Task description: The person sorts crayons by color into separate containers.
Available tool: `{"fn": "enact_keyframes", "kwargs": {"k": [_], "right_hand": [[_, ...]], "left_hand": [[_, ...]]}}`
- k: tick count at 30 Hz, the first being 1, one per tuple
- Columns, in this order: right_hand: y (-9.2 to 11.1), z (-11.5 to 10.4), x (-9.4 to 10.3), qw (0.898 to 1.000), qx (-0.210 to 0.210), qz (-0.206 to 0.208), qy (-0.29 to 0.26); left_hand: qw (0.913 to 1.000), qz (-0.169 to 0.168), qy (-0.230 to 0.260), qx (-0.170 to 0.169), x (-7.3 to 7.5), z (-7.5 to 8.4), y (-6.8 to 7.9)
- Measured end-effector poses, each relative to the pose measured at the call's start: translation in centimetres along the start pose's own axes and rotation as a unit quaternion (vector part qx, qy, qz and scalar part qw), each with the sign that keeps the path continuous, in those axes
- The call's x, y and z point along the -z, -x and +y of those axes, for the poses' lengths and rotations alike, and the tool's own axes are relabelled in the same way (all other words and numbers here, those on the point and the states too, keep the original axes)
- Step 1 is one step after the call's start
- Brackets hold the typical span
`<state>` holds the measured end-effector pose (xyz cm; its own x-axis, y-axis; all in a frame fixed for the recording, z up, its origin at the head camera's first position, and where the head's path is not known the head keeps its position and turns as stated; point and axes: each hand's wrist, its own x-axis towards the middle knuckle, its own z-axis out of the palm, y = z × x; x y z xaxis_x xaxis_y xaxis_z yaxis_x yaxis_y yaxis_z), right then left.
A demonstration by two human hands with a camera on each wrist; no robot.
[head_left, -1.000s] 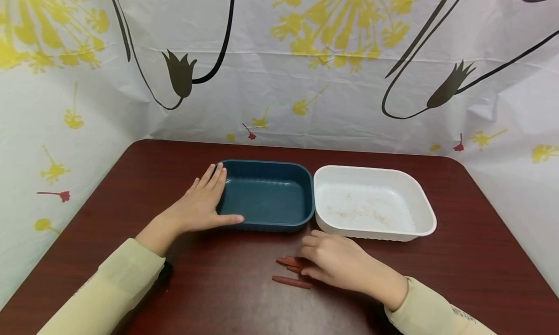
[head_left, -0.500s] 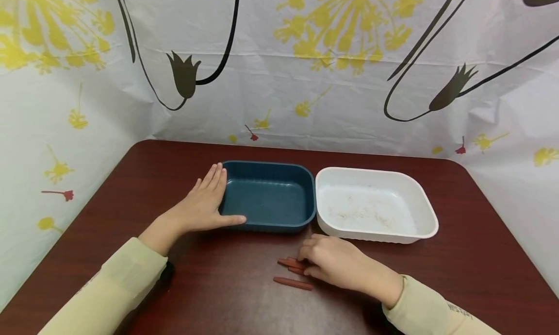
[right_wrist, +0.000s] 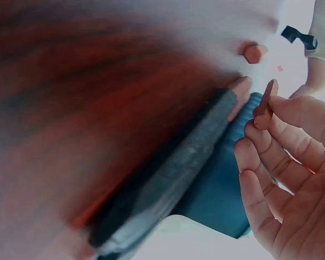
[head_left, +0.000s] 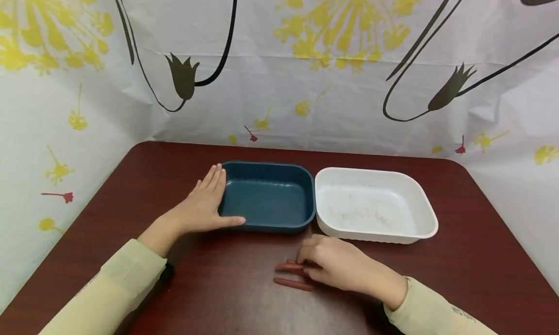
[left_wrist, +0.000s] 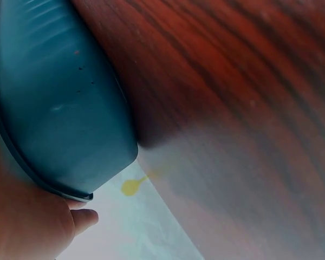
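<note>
In the head view my left hand lies with straight fingers along the left end of a dark blue-green plastic tray; its thumb rests on the near rim. The left wrist view shows the tray's outer wall beside the hand. My right hand is low over the table, pinching a slim red-brown, crayon-like stick between thumb and fingers. More such sticks lie under and beside its fingertips, partly hidden. A separate stick lies nearer me, lengthwise across the view.
A white tray stands right against the blue-green one, with brownish marks on its floor. Both are on a dark red wooden table. A patterned cloth hangs behind the table. A blurred dark bar crosses the right wrist view.
A stick at my right fingertips has shifted and now lies across the others in the small pile. The left hand and both trays keep their places.
</note>
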<state>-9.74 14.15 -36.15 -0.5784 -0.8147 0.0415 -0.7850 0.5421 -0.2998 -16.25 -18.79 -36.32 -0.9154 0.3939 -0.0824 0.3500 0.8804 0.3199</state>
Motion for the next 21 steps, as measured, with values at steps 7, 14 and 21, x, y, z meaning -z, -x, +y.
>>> {"fn": "enact_keyframes", "kwargs": {"k": [7,14,21], "right_hand": [[-0.1,-0.2,0.8,0.998,0.037,0.047,0.006],[-0.8,-0.3,1.4,0.995,0.049,0.084,0.002],[-1.5,-0.1,1.8,0.994,0.037,0.094,-0.03]], "left_hand": [[0.9999,0.008,0.007,-0.009,0.2,-0.1,0.0],[0.9999,0.008,0.008,-0.005,0.2,-0.3,0.0],[0.9999,-0.002,0.01,-0.003,0.1,-0.2,-0.1]]}}
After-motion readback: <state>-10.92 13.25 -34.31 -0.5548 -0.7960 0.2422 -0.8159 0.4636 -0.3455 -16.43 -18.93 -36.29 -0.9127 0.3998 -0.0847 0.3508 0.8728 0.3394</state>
